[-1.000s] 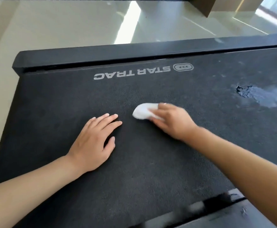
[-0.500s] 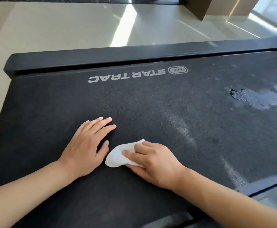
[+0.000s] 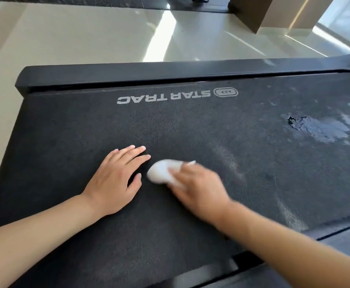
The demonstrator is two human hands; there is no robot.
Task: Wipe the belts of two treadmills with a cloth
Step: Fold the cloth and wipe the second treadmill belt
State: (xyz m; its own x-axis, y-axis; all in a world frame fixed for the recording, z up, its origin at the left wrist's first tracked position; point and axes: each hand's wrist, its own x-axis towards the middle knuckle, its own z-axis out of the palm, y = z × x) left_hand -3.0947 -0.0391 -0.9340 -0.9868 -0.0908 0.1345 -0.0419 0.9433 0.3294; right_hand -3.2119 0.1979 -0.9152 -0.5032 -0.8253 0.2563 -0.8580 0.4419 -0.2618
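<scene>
My right hand (image 3: 199,185) bunches the small white cloth (image 3: 162,171) against the belt (image 3: 211,129), fingers curled over it, blurred. My left hand (image 3: 112,179) lies flat just beside the cloth, fingers straight, bracing me. The belt is dark, matte and finely grained, its long axis running left to right across me, printed with the STAR TRAC logo (image 3: 163,97). Well off to my right sits a shiny wet patch (image 3: 319,129); my right hand is nearer, so I judge it sweeps that way.
</scene>
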